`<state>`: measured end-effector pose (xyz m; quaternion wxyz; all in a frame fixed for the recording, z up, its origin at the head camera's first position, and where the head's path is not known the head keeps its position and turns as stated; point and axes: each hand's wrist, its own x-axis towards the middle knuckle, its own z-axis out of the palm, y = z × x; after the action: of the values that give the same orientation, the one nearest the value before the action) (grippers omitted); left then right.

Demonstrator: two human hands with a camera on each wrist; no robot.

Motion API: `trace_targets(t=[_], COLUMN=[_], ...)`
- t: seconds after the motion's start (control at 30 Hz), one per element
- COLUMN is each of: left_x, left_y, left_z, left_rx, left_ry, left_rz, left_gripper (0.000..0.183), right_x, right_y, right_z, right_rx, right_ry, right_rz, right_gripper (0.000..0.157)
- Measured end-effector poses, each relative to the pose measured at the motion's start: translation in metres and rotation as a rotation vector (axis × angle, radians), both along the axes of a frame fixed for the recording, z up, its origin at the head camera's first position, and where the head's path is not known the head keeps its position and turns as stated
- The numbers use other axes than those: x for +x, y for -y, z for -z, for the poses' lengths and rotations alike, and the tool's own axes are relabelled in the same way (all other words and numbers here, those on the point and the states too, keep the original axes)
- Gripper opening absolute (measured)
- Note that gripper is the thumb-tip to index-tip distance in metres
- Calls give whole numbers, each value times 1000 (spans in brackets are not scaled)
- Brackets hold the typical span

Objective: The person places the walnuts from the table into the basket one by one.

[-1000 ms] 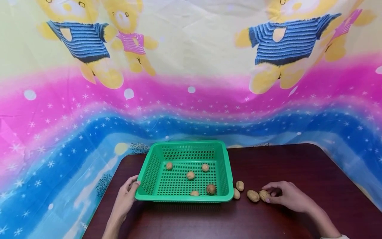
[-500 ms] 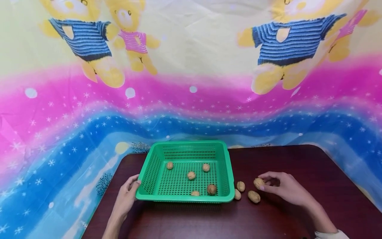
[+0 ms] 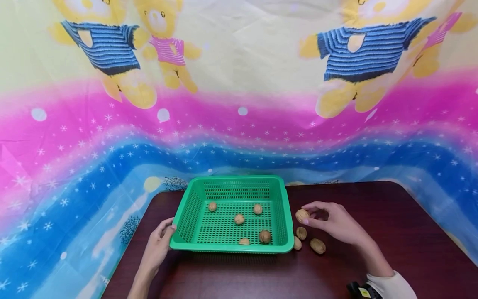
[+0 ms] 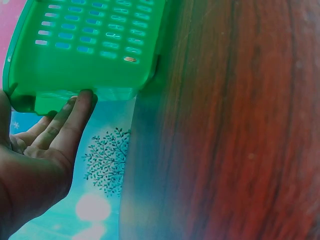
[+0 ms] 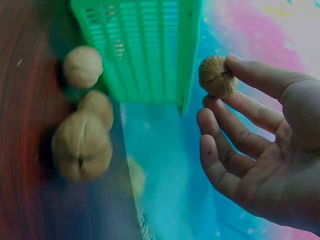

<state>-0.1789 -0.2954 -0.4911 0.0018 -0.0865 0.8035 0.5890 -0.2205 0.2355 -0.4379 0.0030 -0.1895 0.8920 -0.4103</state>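
My right hand [image 3: 336,221] has carried a walnut [image 3: 301,216], pinched between thumb and fingertips, from farther right of the green basket [image 3: 231,248] to just outside its right rim, leaving three walnuts [image 3: 318,246] lying rightward, while my left hand [image 3: 158,241] grips its left rim.

You are at a screened-off tabletop, whether in a home or a studio you cannot tell, shown by the dark wood-grain table [image 3: 231,278] beneath your left hand [image 3: 158,243] and right hand [image 3: 334,220] and the creased sheet [image 3: 239,74], printed with teddy bears [image 3: 112,50], rising beyond both.
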Motion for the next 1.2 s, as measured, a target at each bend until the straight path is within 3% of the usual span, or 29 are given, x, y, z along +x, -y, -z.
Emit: trace_targets(t=[0.33,0.67,0.93,1.2], left_x=[0,1,1,1], left_y=[0,0,0,-1], left_z=[0,0,1,1], left_rx=[-13,-16,13,12], left_ry=[-9,5,6,6], left_rz=[1,-4,-4,-13], left_gripper=[51,52,53,52], right_x=[-5,-6,-9,-14], right_y=[36,75,107,128], right_z=[-6,-11,-7,-1], right_rx=[-37,-31,-13,4], right_ry=[-2,-18,-50,-74], right_rz=[-39,-145,-242,-280], right_gripper=[35,35,35,24])
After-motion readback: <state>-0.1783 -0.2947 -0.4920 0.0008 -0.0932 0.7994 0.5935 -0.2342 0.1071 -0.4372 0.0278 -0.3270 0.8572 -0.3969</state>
